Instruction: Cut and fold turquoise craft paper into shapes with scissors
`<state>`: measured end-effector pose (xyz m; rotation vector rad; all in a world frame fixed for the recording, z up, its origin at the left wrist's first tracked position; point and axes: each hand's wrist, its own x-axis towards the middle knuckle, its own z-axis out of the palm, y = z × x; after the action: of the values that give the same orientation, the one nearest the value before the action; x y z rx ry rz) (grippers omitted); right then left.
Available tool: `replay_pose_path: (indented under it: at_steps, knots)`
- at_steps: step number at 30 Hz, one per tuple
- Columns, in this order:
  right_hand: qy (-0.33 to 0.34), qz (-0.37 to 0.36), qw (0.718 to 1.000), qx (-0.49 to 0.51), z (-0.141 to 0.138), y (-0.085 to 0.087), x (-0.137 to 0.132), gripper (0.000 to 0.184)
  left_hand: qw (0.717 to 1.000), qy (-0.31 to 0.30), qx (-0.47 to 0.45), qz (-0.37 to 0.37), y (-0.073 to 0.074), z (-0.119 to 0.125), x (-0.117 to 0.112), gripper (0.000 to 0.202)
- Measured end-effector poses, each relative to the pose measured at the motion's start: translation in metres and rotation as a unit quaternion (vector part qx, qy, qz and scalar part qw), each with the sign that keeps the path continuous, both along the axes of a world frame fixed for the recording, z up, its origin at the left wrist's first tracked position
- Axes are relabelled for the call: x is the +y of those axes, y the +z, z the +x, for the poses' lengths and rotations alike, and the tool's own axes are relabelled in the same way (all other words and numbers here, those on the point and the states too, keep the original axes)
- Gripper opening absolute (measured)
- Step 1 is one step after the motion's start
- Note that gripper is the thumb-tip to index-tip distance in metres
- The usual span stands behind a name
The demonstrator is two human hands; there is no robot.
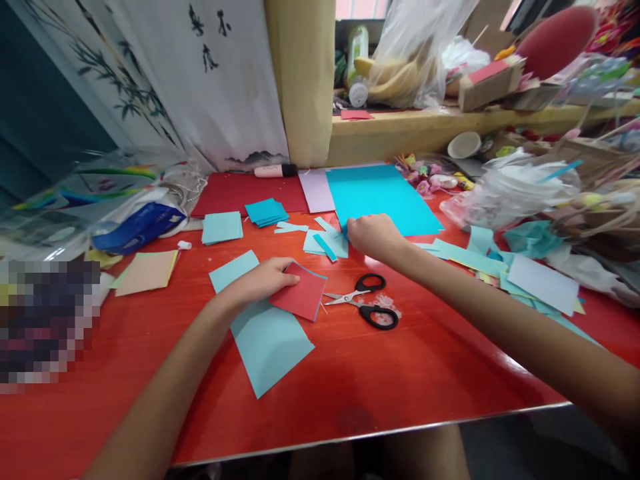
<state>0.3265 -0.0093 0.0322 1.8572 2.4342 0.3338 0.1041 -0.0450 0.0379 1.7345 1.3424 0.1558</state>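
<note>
My left hand [263, 279] pinches a small red paper square [301, 295] that has a blue sheet under it. It lies over a long light blue paper strip [265, 337]. My right hand [373, 237] is stretched forward with fingers curled onto the near left corner of a large bright blue sheet [383, 197], beside several light blue paper scraps [324, 241]. Black-handled scissors [367, 301] lie shut on the red table [400, 373] between my two arms.
Stacks of blue squares [267, 211] and pale squares [222, 227] lie further back, a peach sheet [146, 272] at the left. Dark red paper [240, 192] and a lilac sheet [316, 190] lie by the wall. Plastic bags and clutter [520, 190] crowd the right side.
</note>
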Motion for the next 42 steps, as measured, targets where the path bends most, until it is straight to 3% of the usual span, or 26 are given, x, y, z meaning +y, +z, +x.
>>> replay_pose_path:
  at_steps: [4,7,10,12,17,23,29,35,38,42]
  knots:
    - [0.009,0.04,0.999,0.004,-0.023,0.014,-0.004,0.03,1.0,0.009,-0.021,0.003,-0.006,-0.002,0.002,0.016]
    - [0.04,0.004,0.998,0.04,-0.042,0.02,0.0,0.034,1.0,0.007,-0.027,0.007,-0.009,-0.003,0.003,0.015]
    - [0.049,-0.016,0.992,0.114,-0.053,0.024,0.02,0.046,1.0,0.001,-0.02,0.021,-0.012,-0.004,0.004,0.014]
    - [0.063,-0.004,0.989,0.137,-0.057,0.026,0.039,0.042,0.999,-0.004,-0.015,0.03,-0.012,-0.004,0.005,0.014]
    - [0.132,-0.095,0.983,0.083,-0.078,0.013,0.075,0.035,0.999,-0.001,-0.025,0.033,-0.014,-0.002,0.005,0.015]
    - [0.165,-0.141,0.972,0.088,-0.099,-0.006,0.084,0.027,0.997,0.021,-0.071,0.026,-0.02,0.001,0.006,0.015]
    - [0.176,-0.132,0.971,0.089,-0.1,-0.006,0.078,0.026,0.995,0.025,-0.094,0.016,-0.018,0.002,0.003,0.013]
    - [0.202,-0.124,0.966,0.107,-0.078,0.028,0.079,0.03,0.994,0.027,-0.105,0.004,-0.019,-0.001,0.003,0.016]
    - [0.184,-0.175,0.963,0.086,-0.061,0.035,0.077,0.026,0.994,0.023,-0.106,0.006,-0.024,-0.002,0.006,0.018]
    - [0.148,-0.251,0.955,0.062,-0.046,0.027,0.068,0.02,0.996,0.022,-0.073,0.034,-0.026,-0.001,0.008,0.02]
